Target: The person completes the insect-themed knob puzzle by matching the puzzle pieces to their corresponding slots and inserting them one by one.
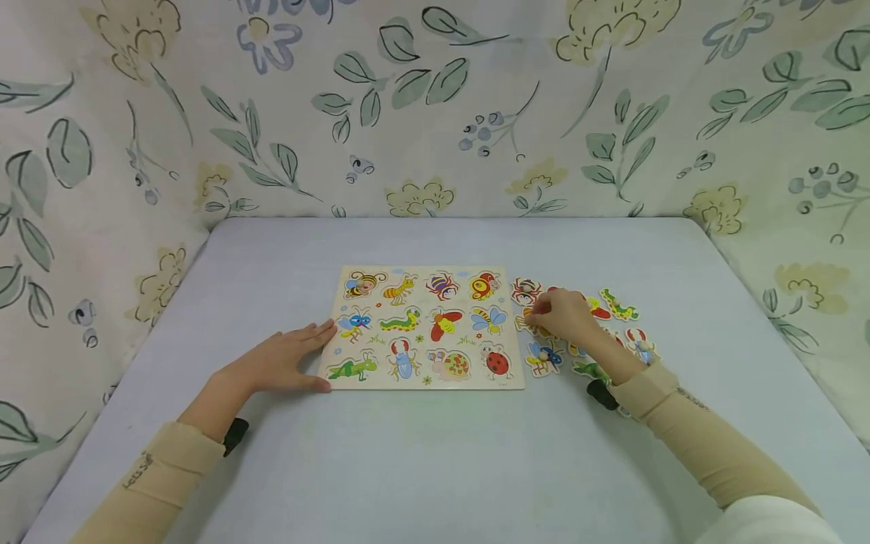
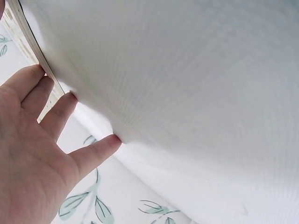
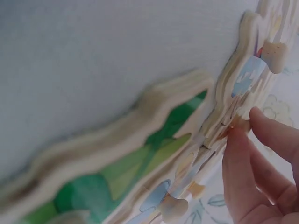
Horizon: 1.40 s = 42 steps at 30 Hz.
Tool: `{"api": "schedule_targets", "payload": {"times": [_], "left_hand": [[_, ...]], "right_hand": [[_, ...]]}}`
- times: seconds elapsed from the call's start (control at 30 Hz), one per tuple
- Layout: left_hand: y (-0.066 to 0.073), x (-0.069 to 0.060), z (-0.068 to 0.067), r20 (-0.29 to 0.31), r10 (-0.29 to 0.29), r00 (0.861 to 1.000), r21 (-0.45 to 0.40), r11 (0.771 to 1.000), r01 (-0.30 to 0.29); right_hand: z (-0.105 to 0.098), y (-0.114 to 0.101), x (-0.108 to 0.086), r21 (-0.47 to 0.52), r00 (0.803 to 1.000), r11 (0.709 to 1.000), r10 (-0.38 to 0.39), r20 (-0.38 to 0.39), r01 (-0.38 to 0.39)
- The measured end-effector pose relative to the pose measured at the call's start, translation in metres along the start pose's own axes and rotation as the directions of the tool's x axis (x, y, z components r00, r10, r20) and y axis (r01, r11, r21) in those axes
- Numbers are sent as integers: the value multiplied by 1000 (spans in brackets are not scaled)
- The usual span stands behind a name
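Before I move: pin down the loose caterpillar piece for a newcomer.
Right of the puzzle board lies a cluster of loose pieces. Past the right hand, at the cluster's far right corner, is the caterpillar piece: long, wavy, green, unlike its red-and-yellow neighbour.

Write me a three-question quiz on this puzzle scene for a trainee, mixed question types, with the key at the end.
1. Multiple choice: what do the left hand's fingers touch?
A) the flowered cloth
B) the left edge of the puzzle board
C) the right sleeve

2. True or false: the right hand rests flat on the middle of the puzzle board.

3. Fill in, as seen in the head view: the loose caterpillar piece lies to the ___ of the loose spider piece.

Key:
1. B
2. False; it is beside the board, with thumb and finger pinching a loose piece.
3. right
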State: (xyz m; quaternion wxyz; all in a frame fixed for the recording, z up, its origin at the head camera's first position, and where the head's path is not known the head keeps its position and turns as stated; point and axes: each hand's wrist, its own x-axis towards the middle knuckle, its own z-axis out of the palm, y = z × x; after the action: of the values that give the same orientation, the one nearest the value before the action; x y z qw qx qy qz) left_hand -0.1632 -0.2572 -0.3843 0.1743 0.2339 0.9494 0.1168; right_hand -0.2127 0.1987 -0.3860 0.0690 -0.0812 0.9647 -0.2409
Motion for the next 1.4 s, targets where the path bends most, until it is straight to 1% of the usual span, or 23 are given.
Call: {"api": "schedule_targets", "payload": {"times": [0.17, 0.4, 0.7, 0.97, 1.23, 1.4], "left_hand": [[0, 0, 0, 7, -6, 1000, -1, 1000, 6], [0, 1, 1, 22, -23, 999, -1, 1000, 23], [0, 1, 0, 16, -19, 1000, -2, 1000, 19], [-2, 2, 2, 14, -17, 1000, 3, 1000, 16], [-1, 1, 2, 3, -11, 1000, 3, 1000, 11], [0, 1, 1, 10, -19, 1000, 2, 1000, 19]], "right_hand": [[0, 1, 0, 16, 1000, 1000, -8, -16, 8], [-1, 1, 0, 35, 1000, 999, -20, -15, 21], [-4, -3, -2, 59, 1000, 998, 0, -23, 2], [-5, -4, -4, 65, 999, 998, -11, -46, 14], [-3, -7, -3, 79, 1000, 997, 25, -18, -23], [-3, -7, -4, 75, 1000, 997, 26, -18, -24]]}}
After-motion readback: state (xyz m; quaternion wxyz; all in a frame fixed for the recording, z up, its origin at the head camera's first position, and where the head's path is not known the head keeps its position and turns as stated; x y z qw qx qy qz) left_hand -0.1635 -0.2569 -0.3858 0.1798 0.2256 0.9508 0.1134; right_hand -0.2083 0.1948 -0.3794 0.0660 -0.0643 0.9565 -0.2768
